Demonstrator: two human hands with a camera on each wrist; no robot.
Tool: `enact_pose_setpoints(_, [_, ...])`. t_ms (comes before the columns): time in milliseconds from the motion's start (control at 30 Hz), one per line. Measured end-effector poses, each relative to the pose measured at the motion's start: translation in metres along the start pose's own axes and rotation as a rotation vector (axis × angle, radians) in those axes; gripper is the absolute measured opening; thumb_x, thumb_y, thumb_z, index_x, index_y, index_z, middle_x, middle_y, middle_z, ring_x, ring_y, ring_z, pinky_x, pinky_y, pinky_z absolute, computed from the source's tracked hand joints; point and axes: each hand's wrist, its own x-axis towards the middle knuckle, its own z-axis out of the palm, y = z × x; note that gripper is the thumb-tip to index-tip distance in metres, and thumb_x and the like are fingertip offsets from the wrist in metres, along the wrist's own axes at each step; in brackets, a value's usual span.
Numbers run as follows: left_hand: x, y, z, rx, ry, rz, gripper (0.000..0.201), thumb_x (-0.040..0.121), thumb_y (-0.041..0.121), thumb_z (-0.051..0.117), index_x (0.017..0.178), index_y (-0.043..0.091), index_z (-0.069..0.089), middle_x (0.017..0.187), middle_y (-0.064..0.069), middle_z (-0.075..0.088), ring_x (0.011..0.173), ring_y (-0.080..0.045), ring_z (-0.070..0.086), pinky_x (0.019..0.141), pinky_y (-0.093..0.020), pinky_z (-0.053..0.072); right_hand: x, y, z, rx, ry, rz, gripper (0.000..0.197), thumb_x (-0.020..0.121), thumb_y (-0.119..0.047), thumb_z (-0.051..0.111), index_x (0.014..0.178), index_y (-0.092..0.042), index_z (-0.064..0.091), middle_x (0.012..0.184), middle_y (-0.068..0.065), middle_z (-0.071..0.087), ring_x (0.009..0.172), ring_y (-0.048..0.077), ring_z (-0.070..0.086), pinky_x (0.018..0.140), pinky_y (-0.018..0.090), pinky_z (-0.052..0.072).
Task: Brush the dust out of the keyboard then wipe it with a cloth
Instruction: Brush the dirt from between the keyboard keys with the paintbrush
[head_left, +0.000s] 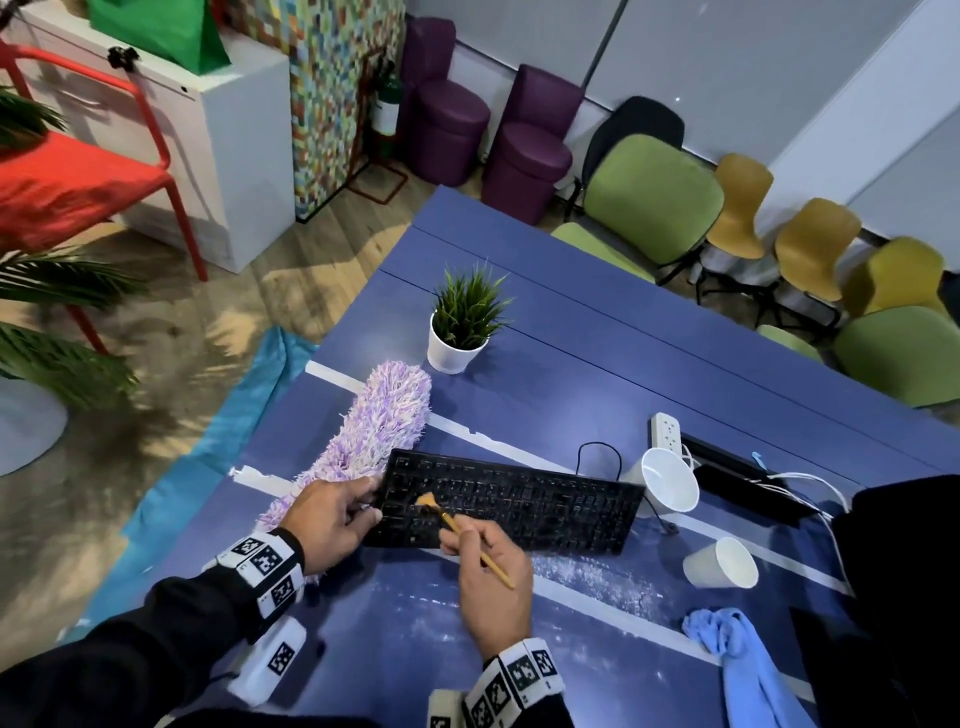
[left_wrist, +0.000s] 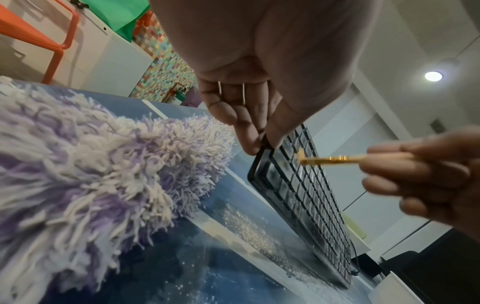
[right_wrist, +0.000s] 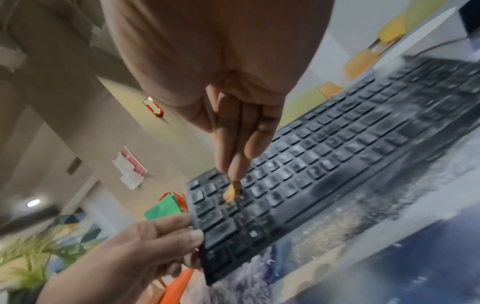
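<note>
The left hand (head_left: 332, 519) pinches the keyboard's (head_left: 511, 506) left end. The right hand (head_left: 493, 577) pinches a brush (head_left: 457, 525) there; the long axis runs rightward.

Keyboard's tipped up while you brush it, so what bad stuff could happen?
The left hand only pinches the keyboard by one end, so it might slip and drop. The brush in the right hand could sweep more dust over the table, perhaps toward the blue cloth.
</note>
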Motion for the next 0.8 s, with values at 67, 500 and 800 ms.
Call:
enact_pose_setpoints(67, [-0.002,-0.002,0.0,-0.001,0.0,0.002,0.038,0.079,0.038,0.058,0.114,0.026,0.064,0.081,0.009,0.072,0.062,-0.006,0.061,0.065,-0.023,0.049,-0.004,0.002,0.001,-0.045,-0.089,-0.017,0.018,0.096,-0.017,0.054,0.098,-0.02,0.072,0.087,-0.004,0.077,0.09,0.005,0.072,0.085,0.035,0.058])
enact_pose_setpoints(500, [0.0,-0.004,-0.001,0.042,-0.005,0.004,0.048,0.079,0.043,0.056,0.123,0.024,0.06,0.092,0.006,0.074,0.069,-0.011,0.067,0.071,-0.028,0.055,-0.001,0.006,0.0,-0.115,-0.058,-0.03,0.019,0.096,-0.024,0.053,0.096,-0.028,0.071,0.087,-0.009,0.076,0.085,0.002,0.071,0.077,0.03,0.059])
enact_pose_setpoints(800, [0.0,-0.006,0.002,-0.06,-0.005,-0.048,0.055,0.076,0.042,0.058,0.125,0.017,0.06,0.104,0.004,0.073,0.081,-0.009,0.07,0.082,-0.032,0.056,0.016,0.018,-0.045,-0.246,0.092,-0.046,0.019,0.097,-0.021,0.054,0.091,-0.031,0.068,0.08,-0.01,0.075,0.074,-0.004,0.069,0.066,0.012,0.054])
